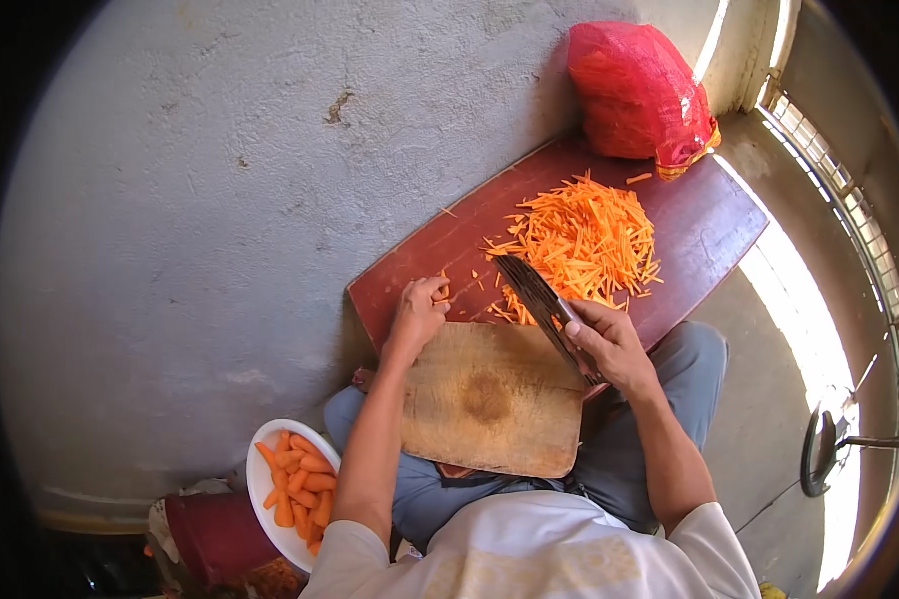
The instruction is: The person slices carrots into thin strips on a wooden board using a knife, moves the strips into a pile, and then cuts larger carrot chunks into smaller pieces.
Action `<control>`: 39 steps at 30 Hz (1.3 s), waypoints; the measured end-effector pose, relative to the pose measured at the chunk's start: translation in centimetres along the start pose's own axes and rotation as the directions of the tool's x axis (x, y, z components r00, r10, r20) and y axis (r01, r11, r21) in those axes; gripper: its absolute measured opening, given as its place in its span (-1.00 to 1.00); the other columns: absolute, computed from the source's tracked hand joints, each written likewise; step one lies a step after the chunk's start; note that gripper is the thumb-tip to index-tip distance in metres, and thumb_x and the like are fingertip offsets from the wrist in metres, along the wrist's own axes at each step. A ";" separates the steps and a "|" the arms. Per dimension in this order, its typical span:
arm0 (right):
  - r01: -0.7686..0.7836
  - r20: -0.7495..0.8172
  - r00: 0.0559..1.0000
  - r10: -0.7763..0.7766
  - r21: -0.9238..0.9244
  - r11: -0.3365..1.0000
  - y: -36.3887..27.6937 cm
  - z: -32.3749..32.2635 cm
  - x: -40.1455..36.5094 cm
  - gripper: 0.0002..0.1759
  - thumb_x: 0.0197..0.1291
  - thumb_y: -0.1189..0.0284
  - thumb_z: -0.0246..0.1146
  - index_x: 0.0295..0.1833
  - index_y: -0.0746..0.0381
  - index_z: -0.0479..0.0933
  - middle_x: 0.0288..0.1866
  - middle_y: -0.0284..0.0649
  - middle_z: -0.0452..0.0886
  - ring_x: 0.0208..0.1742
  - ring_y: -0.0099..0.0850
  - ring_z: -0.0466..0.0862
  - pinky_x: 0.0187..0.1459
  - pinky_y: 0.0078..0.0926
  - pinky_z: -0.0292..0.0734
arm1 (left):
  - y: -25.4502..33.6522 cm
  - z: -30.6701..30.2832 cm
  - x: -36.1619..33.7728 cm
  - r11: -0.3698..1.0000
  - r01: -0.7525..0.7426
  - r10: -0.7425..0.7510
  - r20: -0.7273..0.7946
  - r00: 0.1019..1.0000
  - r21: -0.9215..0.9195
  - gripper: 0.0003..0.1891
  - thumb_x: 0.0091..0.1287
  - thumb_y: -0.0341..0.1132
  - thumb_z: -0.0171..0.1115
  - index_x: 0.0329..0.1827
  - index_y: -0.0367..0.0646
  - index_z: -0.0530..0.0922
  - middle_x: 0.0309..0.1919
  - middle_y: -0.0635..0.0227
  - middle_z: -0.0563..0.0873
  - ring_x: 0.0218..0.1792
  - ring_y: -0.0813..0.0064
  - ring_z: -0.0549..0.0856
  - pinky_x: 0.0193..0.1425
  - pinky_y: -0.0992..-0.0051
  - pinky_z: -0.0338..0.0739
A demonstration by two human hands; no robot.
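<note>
Person's left hand [420, 311]: apparently gathering, fingers pinching a carrot piece [443, 292] on the bench [702, 225]
Right hand [612, 344]: grasping the knife [531, 293], its blade calling for care
Carrot shreds [591, 240]: lying far, beyond the cutting board [440, 399]
Carrots [318, 481]: sitting in the white bowl [257, 474], near left

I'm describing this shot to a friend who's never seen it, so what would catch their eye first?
Probably the bright heap of orange carrot strips on the dark red board, just beyond the knife in the right hand. Next, the red mesh bag at the board's far end, then the white bowl of carrots at lower left.
</note>
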State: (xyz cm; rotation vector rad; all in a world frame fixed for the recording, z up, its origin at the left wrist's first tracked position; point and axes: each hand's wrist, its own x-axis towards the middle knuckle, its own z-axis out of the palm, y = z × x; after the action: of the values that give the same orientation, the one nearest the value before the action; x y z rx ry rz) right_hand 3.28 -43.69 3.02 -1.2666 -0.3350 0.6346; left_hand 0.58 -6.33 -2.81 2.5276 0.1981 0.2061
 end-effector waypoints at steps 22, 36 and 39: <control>-0.053 0.151 0.978 0.145 -0.490 0.870 -1.8 6.6 -6.3 -0.60 0.64 0.40 0.35 0.43 0.37 0.64 -0.07 0.17 0.77 -0.10 -0.19 0.75 0.07 -0.15 0.67 | 9.5 0.2 -16.3 0.956 -0.027 -0.015 -0.142 0.990 -0.293 -0.82 0.38 -0.64 0.41 0.00 -0.36 0.81 -0.10 0.03 0.76 -0.07 -0.06 0.81 0.07 0.13 0.72; 0.118 0.221 0.974 0.060 -0.711 0.693 -2.0 10.2 -9.9 -0.61 0.68 0.43 0.25 0.47 0.36 0.52 0.00 0.32 0.76 0.00 0.33 0.80 -0.01 0.12 0.70 | 8.9 2.3 -17.0 0.960 -0.278 0.277 -0.271 0.922 0.036 -0.70 0.17 -0.63 0.33 -0.02 -0.31 0.78 -0.12 0.10 0.72 0.02 -0.06 0.73 0.12 0.00 0.58; 0.090 0.197 0.976 0.088 -0.742 0.664 -2.3 10.5 -9.4 -0.64 0.68 0.42 0.25 0.41 0.37 0.51 -0.07 0.32 0.75 -0.04 0.34 0.79 -0.05 0.19 0.69 | 8.6 3.1 -17.1 0.981 -0.193 0.193 -0.343 0.919 0.034 -0.79 0.26 -0.54 0.43 -0.05 -0.23 0.79 -0.15 0.18 0.72 -0.01 0.02 0.73 0.11 0.04 0.51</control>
State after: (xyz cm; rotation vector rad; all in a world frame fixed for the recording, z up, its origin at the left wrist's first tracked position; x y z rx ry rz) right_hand -9.39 -41.65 9.22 -1.9997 -0.8490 0.6565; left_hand -14.74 -18.22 -2.18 2.4923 0.0838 0.7316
